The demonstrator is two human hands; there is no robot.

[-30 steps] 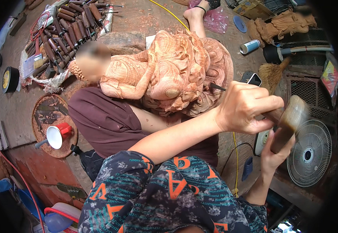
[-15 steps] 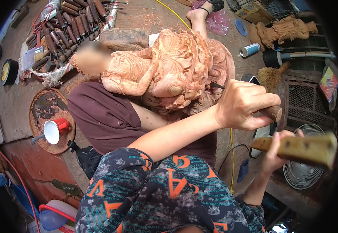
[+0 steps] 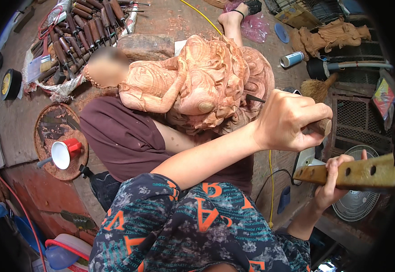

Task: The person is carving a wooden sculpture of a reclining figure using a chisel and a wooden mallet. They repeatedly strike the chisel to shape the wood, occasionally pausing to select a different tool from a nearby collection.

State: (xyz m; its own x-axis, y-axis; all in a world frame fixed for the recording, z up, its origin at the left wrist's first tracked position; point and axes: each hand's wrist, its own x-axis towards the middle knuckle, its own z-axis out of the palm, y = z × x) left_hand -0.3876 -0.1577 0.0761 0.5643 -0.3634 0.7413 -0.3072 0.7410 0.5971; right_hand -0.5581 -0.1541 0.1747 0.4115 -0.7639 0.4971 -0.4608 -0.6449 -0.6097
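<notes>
Statue (image 3: 197,86) lies at 12 o'clock, head toward 10, left hand (image 3: 292,119) at 3 o'clock closed round chisel (image 3: 325,127), blade toward statue, right hand (image 3: 328,185) at 4 o'clock gripping mallet (image 3: 360,173), apart from chisel.

The person (image 3: 215,156) near me wears a dark, grey-blotched shirt (image 3: 179,254) with big orange letters (image 3: 204,217) and small teal print, loose short sleeves (image 3: 163,182), maroon shorts or trousers (image 3: 120,131), a black foot strap (image 3: 239,12); left hand (image 3: 292,120) and right hand (image 3: 327,192) bare.
</notes>
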